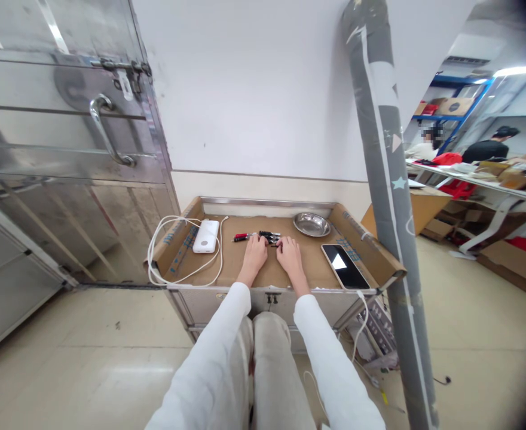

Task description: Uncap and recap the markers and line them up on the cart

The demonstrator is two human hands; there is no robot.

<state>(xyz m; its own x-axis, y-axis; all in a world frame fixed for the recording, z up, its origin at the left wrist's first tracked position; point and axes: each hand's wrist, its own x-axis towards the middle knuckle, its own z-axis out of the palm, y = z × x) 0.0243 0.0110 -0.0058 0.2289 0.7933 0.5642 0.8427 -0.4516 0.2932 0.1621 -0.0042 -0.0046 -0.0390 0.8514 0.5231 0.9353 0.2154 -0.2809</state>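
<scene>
My left hand (pixel 254 257) rests on the brown cardboard lining of a shallow tray-like tabletop (pixel 227 272). Its fingers are bent together at the pens, and it covers part of them. Facing it is my right hand (pixel 289 257), fingers curled, thumb side toward the left hand. A thin dark pen (pixel 273 245) spans the small gap between both hands, partly hidden by the fingers. Just beyond the fingertips lie several black pens with silvery parts (pixel 271 235), side by side. To their left are red and black pens (pixel 241 237).
A white power bank (pixel 206 236) with a looped white cable (pixel 155 251) lies left. On the right are a round metal dish (pixel 311 224) and a phone (pixel 344 266). A tall grey wrapped roll (pixel 386 149) leans beside the table. Two people sit in the right background.
</scene>
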